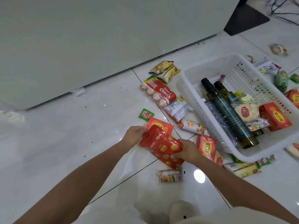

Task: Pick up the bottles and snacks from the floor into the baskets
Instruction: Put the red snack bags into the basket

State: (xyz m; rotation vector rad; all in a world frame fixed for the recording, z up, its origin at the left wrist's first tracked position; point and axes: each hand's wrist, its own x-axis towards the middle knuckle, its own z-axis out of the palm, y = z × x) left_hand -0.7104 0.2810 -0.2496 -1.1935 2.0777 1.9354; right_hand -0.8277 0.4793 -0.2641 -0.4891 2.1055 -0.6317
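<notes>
A red snack pouch (161, 145) with yellow dots is held over the tiled floor by both hands. My left hand (135, 135) pinches its top edge, together with a flatter red packet (159, 126) behind it. My right hand (188, 151) grips the pouch's lower right side. To the right stands a white plastic basket (191, 81) holding two dark green bottles (229, 110), a clear bottle (218, 117), a red box (275, 116) and other snacks. Loose on the floor lie a sausage pack (159, 93), yellow snack bags (165, 70), a small green sachet (146, 114) and a clear-wrapped snack (170, 175).
A pale cabinet front (80, 46) fills the back left. More packets lie along the basket's left side (178, 109), below it (208, 147) and beyond it at the right (278, 49). A dark mat (246, 20) and cables sit at the top right.
</notes>
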